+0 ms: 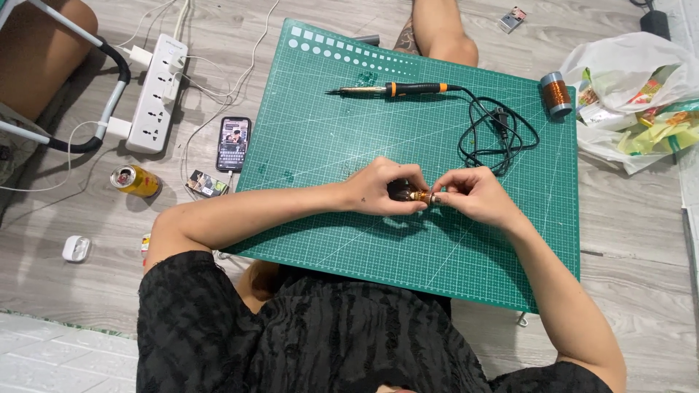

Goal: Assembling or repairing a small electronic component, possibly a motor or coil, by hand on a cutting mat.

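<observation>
Small copper-wound part (pixel 420 195) sits above mat (pixel 408 218) centre, pinched by both your hands. L hand (pixel 382 188) fingers curled tight round its dark end; R hand (pixel 470 195) fingertips nipped narrow at the tip. Keep wire taut, wrists low. Soldering iron (pixel 393 89) lies well apart.

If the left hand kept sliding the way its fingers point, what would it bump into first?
Most likely the right hand. The left hand points rightward across the green cutting mat, and both hands already meet at the small copper-coloured part pinched between their fingertips.
</observation>
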